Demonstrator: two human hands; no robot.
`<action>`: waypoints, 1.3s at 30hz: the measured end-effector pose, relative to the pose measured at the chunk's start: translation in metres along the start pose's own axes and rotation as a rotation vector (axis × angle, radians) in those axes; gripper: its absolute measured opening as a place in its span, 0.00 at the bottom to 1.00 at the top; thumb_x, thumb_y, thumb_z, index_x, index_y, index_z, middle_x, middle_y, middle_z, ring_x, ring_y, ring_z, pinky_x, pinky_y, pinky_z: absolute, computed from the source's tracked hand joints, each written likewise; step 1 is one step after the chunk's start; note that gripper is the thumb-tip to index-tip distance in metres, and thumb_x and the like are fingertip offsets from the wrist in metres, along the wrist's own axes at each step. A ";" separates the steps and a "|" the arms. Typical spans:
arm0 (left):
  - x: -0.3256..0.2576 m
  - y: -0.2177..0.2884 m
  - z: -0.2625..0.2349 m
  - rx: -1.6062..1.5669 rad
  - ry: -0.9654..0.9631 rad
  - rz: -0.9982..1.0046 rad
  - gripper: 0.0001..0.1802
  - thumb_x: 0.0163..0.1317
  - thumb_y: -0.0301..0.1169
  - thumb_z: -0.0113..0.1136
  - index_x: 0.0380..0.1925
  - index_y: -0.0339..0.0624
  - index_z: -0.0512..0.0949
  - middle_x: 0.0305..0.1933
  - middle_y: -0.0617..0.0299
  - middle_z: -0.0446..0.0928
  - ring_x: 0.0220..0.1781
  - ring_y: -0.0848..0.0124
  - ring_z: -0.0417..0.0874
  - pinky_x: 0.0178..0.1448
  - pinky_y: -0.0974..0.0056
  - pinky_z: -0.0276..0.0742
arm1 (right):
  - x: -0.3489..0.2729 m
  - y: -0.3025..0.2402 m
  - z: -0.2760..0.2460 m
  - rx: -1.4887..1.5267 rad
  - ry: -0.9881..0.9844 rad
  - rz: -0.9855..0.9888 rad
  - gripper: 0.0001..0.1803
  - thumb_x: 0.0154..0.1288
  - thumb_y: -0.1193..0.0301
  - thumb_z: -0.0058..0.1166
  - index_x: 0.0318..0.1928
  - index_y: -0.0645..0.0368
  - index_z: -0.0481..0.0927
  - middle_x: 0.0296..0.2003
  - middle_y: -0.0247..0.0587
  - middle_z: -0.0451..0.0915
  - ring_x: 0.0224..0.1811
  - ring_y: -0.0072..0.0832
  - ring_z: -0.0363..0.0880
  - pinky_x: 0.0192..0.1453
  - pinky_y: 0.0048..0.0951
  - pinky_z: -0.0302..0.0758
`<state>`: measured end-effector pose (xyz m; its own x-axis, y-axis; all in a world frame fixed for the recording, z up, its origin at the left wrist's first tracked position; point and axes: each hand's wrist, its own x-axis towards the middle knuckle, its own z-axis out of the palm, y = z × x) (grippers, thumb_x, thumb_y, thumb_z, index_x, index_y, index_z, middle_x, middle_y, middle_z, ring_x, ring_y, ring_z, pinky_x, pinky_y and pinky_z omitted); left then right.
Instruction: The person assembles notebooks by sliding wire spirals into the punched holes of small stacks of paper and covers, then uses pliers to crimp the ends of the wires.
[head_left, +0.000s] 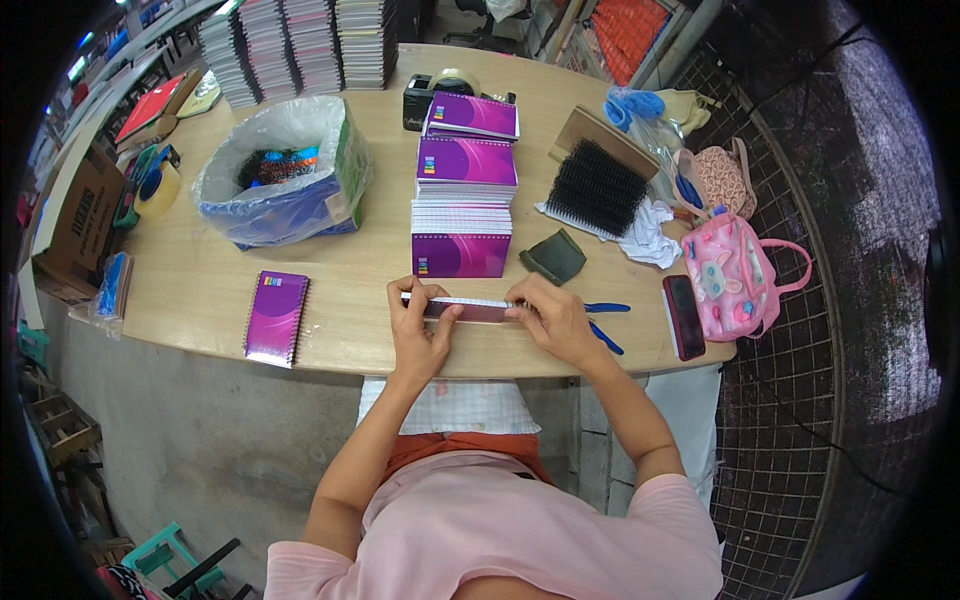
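The purple notebook (468, 310) stands on edge at the near rim of the desk (350, 300), its white binding side up, pinched at either end by the left hand (420, 325) and right hand (550, 318), seemingly so the pages square up. Behind it a stack of notebooks (463, 205) and black binding combs (597, 187) sit within reach; one finished notebook (277, 317) lies apart to the left.
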<state>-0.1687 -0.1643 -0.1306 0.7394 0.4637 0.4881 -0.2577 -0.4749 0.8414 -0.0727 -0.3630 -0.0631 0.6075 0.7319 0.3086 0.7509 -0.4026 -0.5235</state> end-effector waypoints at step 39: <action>0.007 -0.006 0.006 -0.119 -0.141 0.073 0.32 0.38 0.33 0.85 0.39 0.40 0.72 0.41 0.56 0.70 0.46 0.57 0.72 0.50 0.55 0.71 | 0.027 0.031 -0.027 0.536 -0.355 0.121 0.25 0.68 0.55 0.59 0.50 0.66 0.86 0.53 0.49 0.83 0.54 0.38 0.81 0.63 0.34 0.72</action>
<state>-0.1579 -0.1630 -0.1338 0.7937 0.3176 0.5189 -0.3797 -0.4078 0.8304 -0.0264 -0.3702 -0.0495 0.4879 0.8729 -0.0102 0.3940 -0.2306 -0.8897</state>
